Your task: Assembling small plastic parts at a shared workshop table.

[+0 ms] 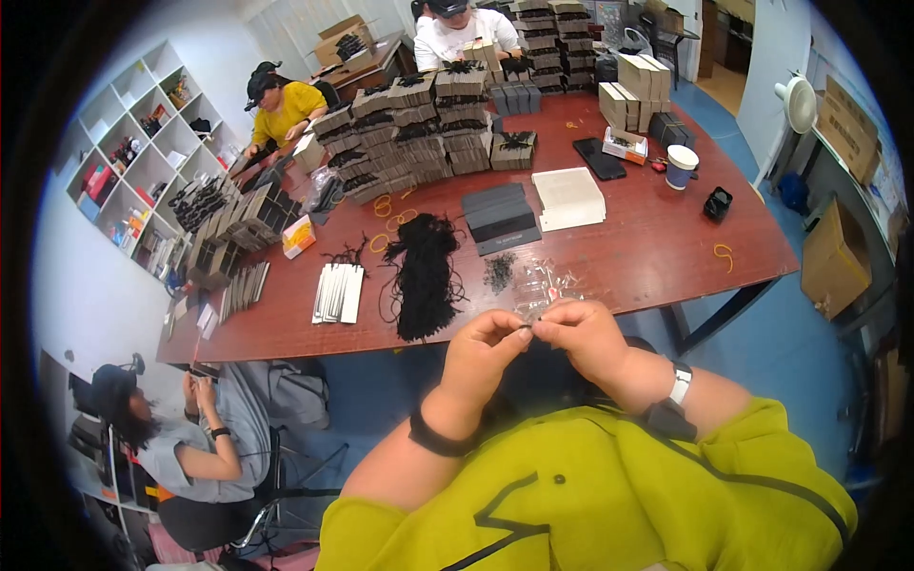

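Head cam, my only feed: L hand (481, 350) and R hand (592, 344) meet at the bench's (685, 243) near edge, fingers narrow, tips pinching a small dark piece (526, 327) btw them. Can't ID it: too tiny, & the fingers hide most of it. Just beyond the hands, clear plastic (554, 283) lies near that edge, w/ tiny black bits (499, 272) to its left, then the black cord bundle (426, 276) and white tags (338, 293) further left. Dark grey cards (500, 217) sit behind the bits.

Main risk IMO: piece slips the pinch &, b/c the hands are at the edge, drops to the blue floor (762, 333). Cause wd be tiny grip area + blocked view. 2nd: a leftward swing cd snag loose cords or scatter the bits.
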`<state>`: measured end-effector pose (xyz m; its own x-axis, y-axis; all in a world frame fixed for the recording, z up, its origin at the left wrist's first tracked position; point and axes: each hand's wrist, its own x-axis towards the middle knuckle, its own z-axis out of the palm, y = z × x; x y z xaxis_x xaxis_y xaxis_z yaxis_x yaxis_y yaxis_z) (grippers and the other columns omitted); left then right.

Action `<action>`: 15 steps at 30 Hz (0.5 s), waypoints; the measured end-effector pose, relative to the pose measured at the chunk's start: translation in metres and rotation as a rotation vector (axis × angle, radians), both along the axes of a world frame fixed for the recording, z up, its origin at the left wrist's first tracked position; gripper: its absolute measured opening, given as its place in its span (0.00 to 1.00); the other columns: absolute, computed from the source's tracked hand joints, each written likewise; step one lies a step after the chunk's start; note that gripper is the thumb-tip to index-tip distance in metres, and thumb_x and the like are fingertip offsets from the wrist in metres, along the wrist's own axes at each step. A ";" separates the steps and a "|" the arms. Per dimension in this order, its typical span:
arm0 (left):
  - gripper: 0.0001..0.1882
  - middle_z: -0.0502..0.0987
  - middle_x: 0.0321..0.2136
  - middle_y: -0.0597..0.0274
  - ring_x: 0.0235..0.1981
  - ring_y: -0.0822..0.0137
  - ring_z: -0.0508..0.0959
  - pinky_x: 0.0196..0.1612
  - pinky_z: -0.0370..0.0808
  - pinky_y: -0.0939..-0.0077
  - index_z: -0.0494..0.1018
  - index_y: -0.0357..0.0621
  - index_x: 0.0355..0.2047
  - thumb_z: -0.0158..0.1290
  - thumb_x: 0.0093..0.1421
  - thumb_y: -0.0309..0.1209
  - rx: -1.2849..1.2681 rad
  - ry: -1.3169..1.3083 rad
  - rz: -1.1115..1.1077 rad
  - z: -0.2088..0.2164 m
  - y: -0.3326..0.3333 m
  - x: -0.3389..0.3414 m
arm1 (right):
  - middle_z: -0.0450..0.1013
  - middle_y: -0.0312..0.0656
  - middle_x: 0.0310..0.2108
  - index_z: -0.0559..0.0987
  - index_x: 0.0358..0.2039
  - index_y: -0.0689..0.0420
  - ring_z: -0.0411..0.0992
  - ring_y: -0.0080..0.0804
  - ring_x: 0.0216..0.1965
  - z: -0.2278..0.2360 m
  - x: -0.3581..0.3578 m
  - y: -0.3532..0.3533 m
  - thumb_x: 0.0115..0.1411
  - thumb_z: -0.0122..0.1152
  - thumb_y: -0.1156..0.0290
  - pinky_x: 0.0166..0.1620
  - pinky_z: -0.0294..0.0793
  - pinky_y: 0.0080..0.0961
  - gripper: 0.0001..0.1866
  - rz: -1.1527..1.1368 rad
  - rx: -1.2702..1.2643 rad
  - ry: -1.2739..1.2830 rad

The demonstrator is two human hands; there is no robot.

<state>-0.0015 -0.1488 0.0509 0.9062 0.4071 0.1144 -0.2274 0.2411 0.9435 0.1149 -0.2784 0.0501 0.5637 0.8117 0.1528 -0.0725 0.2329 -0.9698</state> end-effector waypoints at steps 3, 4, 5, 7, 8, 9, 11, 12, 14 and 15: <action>0.06 0.75 0.31 0.62 0.32 0.73 0.74 0.38 0.71 0.81 0.72 0.37 0.34 0.54 0.55 0.20 0.015 -0.043 0.009 0.010 -0.009 -0.001 | 0.74 0.38 0.25 0.80 0.28 0.62 0.71 0.26 0.27 0.017 0.005 -0.008 0.51 0.64 0.76 0.32 0.69 0.20 0.04 -0.027 0.056 -0.368; 0.05 0.75 0.30 0.60 0.31 0.72 0.74 0.37 0.72 0.80 0.72 0.36 0.33 0.54 0.56 0.21 0.021 -0.081 0.033 0.010 -0.011 -0.001 | 0.74 0.38 0.25 0.80 0.28 0.62 0.71 0.26 0.27 0.020 0.006 -0.008 0.51 0.64 0.76 0.32 0.69 0.20 0.04 -0.022 0.056 -0.367; 0.05 0.75 0.30 0.60 0.31 0.72 0.74 0.37 0.72 0.80 0.72 0.36 0.33 0.54 0.56 0.21 0.020 -0.080 0.034 0.011 -0.010 -0.002 | 0.74 0.39 0.24 0.80 0.28 0.61 0.72 0.27 0.26 0.023 0.007 -0.009 0.50 0.65 0.76 0.32 0.69 0.21 0.04 -0.033 0.101 -0.524; 0.05 0.75 0.30 0.60 0.31 0.71 0.75 0.37 0.72 0.78 0.72 0.35 0.34 0.53 0.57 0.23 -0.028 0.013 -0.084 0.011 -0.004 -0.004 | 0.73 0.41 0.23 0.80 0.28 0.61 0.72 0.29 0.25 0.028 0.010 -0.010 0.49 0.65 0.77 0.31 0.70 0.21 0.05 -0.044 0.145 -0.679; 0.05 0.75 0.30 0.60 0.31 0.71 0.75 0.37 0.72 0.78 0.72 0.35 0.34 0.53 0.57 0.23 -0.029 0.014 -0.084 0.012 0.000 -0.004 | 0.73 0.41 0.23 0.80 0.28 0.60 0.72 0.30 0.25 0.031 0.011 -0.011 0.49 0.65 0.77 0.32 0.70 0.21 0.05 -0.006 0.180 -0.725; 0.05 0.75 0.30 0.60 0.31 0.71 0.74 0.37 0.72 0.78 0.71 0.35 0.34 0.53 0.57 0.23 -0.110 0.049 -0.215 0.012 0.005 -0.004 | 0.73 0.42 0.24 0.80 0.28 0.60 0.72 0.32 0.24 0.032 0.011 -0.012 0.48 0.65 0.77 0.32 0.70 0.21 0.05 0.032 0.214 -0.771; 0.06 0.75 0.30 0.60 0.31 0.71 0.74 0.36 0.71 0.79 0.71 0.35 0.34 0.54 0.57 0.23 -0.192 0.084 -0.344 0.014 0.012 -0.004 | 0.73 0.42 0.25 0.80 0.28 0.60 0.72 0.31 0.25 0.031 0.009 -0.011 0.48 0.65 0.77 0.33 0.71 0.20 0.05 0.066 0.224 -0.759; 0.05 0.75 0.30 0.61 0.32 0.72 0.74 0.37 0.71 0.80 0.71 0.35 0.34 0.53 0.57 0.22 -0.132 0.093 -0.367 0.014 0.014 -0.004 | 0.74 0.43 0.26 0.80 0.28 0.60 0.73 0.31 0.26 0.030 0.008 -0.010 0.48 0.65 0.78 0.33 0.71 0.19 0.05 0.099 0.235 -0.748; 0.04 0.75 0.31 0.62 0.33 0.73 0.74 0.38 0.71 0.80 0.71 0.36 0.33 0.52 0.57 0.21 -0.071 0.103 -0.387 0.012 0.015 -0.004 | 0.74 0.42 0.26 0.80 0.28 0.61 0.73 0.29 0.27 0.034 0.011 -0.010 0.49 0.65 0.79 0.34 0.71 0.19 0.05 0.162 0.151 -0.684; 0.04 0.75 0.31 0.61 0.32 0.71 0.73 0.36 0.70 0.81 0.72 0.36 0.33 0.54 0.55 0.21 0.175 -0.037 -0.270 0.010 0.013 -0.003 | 0.74 0.42 0.27 0.80 0.28 0.62 0.73 0.27 0.29 0.035 0.012 -0.010 0.49 0.65 0.79 0.34 0.71 0.18 0.05 0.223 0.067 -0.620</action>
<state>-0.0040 -0.1360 0.0608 0.9727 0.1233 0.1967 -0.2126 0.1326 0.9681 0.1267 -0.2881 0.0853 0.1750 0.8760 0.4495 0.4409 0.3385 -0.8313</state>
